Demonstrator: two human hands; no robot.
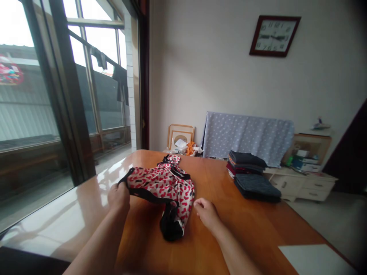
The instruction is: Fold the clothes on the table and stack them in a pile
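A white shirt with a red and black heart-like print [160,183] and black trim lies partly spread on the wooden table. My left hand [119,196] is closed on its black hem at the left corner, lifting that edge a little. One sleeve with a black cuff points toward me, and the other end stretches away. Just right of the shirt, my right hand [205,212] has its fingers curled together near the cloth. Whether it pinches anything is too small to make out.
Folded dark clothes [252,173] are stacked at the table's [229,225] right rear. A white sheet [315,259] lies at the near right. Behind stand a cloth-draped object [246,133], picture frames [181,135] and a white cabinet [304,185]. Glass doors [57,95] line the left.
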